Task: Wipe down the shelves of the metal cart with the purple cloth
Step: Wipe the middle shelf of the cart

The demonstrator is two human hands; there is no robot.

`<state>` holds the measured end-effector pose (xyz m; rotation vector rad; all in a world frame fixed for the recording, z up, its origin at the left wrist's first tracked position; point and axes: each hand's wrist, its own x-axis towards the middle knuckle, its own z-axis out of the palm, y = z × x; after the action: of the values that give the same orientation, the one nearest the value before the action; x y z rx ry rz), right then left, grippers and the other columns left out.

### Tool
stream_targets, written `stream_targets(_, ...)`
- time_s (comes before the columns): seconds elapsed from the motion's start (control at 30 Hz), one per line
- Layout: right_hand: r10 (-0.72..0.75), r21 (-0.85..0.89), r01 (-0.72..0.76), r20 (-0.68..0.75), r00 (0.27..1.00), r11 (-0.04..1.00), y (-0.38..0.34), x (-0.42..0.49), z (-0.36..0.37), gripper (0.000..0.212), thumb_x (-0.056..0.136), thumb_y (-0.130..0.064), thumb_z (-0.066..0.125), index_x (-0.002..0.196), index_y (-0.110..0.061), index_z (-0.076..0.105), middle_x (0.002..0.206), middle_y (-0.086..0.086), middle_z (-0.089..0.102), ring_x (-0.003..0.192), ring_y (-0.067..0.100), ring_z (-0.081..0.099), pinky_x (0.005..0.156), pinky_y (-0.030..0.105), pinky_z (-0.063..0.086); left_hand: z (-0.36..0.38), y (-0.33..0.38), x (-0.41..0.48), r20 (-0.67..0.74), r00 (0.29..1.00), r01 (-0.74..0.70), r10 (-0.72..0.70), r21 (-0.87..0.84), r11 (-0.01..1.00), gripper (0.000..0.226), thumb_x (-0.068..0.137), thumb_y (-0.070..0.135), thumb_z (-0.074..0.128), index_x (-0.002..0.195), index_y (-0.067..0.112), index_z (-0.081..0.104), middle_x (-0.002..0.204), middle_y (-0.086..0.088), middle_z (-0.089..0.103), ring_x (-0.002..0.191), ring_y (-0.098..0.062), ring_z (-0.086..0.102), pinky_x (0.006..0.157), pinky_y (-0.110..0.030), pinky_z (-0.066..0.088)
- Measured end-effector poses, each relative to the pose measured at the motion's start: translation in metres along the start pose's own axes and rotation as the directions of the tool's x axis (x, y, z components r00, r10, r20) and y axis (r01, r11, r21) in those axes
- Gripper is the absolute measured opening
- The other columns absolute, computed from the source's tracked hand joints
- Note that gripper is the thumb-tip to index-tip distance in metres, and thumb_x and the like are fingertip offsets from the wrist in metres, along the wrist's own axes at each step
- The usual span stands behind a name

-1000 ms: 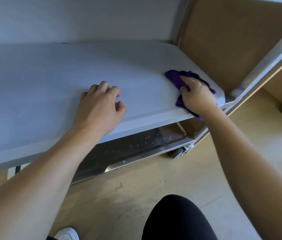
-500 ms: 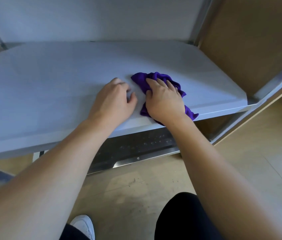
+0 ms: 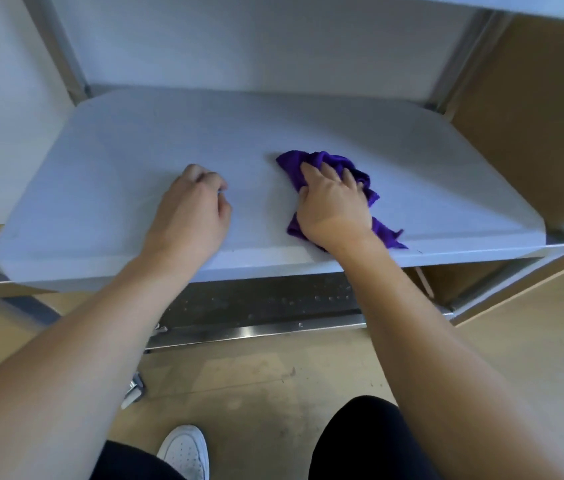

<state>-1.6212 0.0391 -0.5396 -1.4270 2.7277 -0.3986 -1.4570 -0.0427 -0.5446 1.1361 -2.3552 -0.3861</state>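
While the right hand (image 3: 332, 209) bears down on the purple cloth (image 3: 327, 160), its fingers curl over the bunched fabric and grip it against the middle shelf (image 3: 204, 133) of the metal cart (image 3: 55, 46); the cloth sits at about four o'clock from the shelf's centre, near the front edge, with one corner trailing toward the lip. The left hand (image 3: 190, 213) rests on the same shelf at about seven o'clock, well apart from the cloth, its fingers curled under and nothing visible in it; it looks to be bracing the body. As a judgement, the task is mid-way at best: the wipe is on the middle shelf, whose surface looks plain and unmarked, though whether its far side at twelve o'clock has been covered cannot be told. The lower shelf (image 3: 256, 299), seen under the front edge at six o'clock, shows scattered specks and probably awaits wiping; the shelf above, at one o'clock, is barely in view, so its state is unknown.
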Motion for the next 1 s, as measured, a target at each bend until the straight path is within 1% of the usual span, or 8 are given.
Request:
stream_targets(0.13,-0.166,0.057,0.164,0.034,0.986,0.985,-0.057,0.022,0.018,0.051,0.095,-0.021,0.038,0.146,-0.028,0.032,0.153,0.002,0.032,0.145,0.034,0.018,0.119,0.049,0.013,0.0,0.001,0.0,0.041,0.999,0.021,-0.022,0.019,1.0,0.029,0.095,0.01,0.046,0.118,0.004,0.063,0.123,-0.014,0.053,0.106,-0.035,0.056,0.092,-0.038,0.042)
stream_targets(0.23,-0.193,0.102,0.188,0.045,0.98,0.977,-0.07,0.057,0.024,0.05,0.095,-0.023,0.035,0.144,-0.031,0.035,0.15,0.001,0.038,0.142,0.03,0.024,0.118,0.049,0.016,-0.001,-0.004,-0.001,0.026,1.0,0.011,-0.011,0.009,1.0,0.026,0.095,0.01,0.045,0.113,0.004,0.064,0.119,-0.011,0.055,0.101,-0.033,0.057,0.087,-0.039,0.043)
stream_targets(0.33,-0.143,0.105,0.14,0.024,0.989,0.985,-0.046,0.092,0.02,0.049,0.094,-0.027,0.033,0.142,-0.036,0.038,0.149,0.0,0.041,0.139,0.027,0.032,0.116,0.047,0.023,-0.002,-0.006,-0.002,0.002,1.0,0.011,-0.011,-0.02,1.0,0.027,0.094,0.01,0.045,0.113,0.007,0.064,0.119,-0.008,0.056,0.104,-0.029,0.058,0.091,-0.038,0.044)
stream_targets(0.5,0.063,0.05,-0.061,-0.037,0.997,0.997,0.018,0.128,0.0,0.057,0.077,-0.036,0.038,0.133,-0.035,0.045,0.135,0.005,0.055,0.121,0.033,0.052,0.104,0.046,0.041,0.0,-0.003,0.001,0.02,1.0,0.008,-0.007,-0.035,0.999,0.027,0.093,0.009,0.046,0.114,0.007,0.063,0.119,-0.009,0.055,0.108,-0.029,0.056,0.095,-0.04,0.044)
stream_targets(0.63,0.156,0.068,-0.153,-0.037,0.987,0.986,0.03,0.148,0.0,0.052,0.082,-0.024,0.04,0.131,-0.037,0.045,0.128,0.005,0.057,0.119,0.033,0.049,0.105,0.05,0.036,0.004,-0.003,0.002,0.028,1.0,0.015,-0.014,-0.033,0.999,0.026,0.094,0.008,0.044,0.113,0.005,0.062,0.119,-0.01,0.053,0.108,-0.031,0.054,0.095,-0.043,0.044)
stream_targets(0.73,0.181,0.042,-0.18,-0.024,0.983,0.983,0.013,0.16,0.004,0.051,0.086,-0.015,0.04,0.135,-0.028,0.044,0.136,0.009,0.049,0.129,0.036,0.039,0.111,0.052,0.027,0.003,0.0,0.001,0.043,0.999,0.018,-0.017,-0.013,1.0,0.023,0.095,0.009,0.044,0.111,0.005,0.06,0.117,-0.009,0.053,0.107,-0.029,0.052,0.093,-0.039,0.044)
stream_targets(0.83,0.104,0.048,-0.104,-0.001,0.995,0.993,-0.013,0.173,0.009,0.053,0.086,-0.013,0.04,0.137,-0.027,0.043,0.14,0.009,0.046,0.13,0.036,0.037,0.111,0.05,0.026,0.003,0.001,0.002,0.036,0.999,0.018,-0.018,0.002,1.0,0.022,0.095,0.01,0.045,0.11,0.006,0.06,0.115,-0.009,0.054,0.106,-0.029,0.053,0.093,-0.037,0.041)
stream_targets(1.0,-0.17,0.123,0.162,0.054,0.984,0.979,-0.073,0.183,0.024,0.051,0.094,-0.022,0.036,0.143,-0.036,0.039,0.148,0.001,0.042,0.133,0.028,0.04,0.108,0.041,0.036,0.001,0.005,0.001,0.039,0.999,0.001,-0.002,0.017,1.0,0.025,0.096,0.011,0.045,0.117,0.008,0.058,0.118,-0.007,0.054,0.11,-0.027,0.052,0.097,-0.035,0.04)
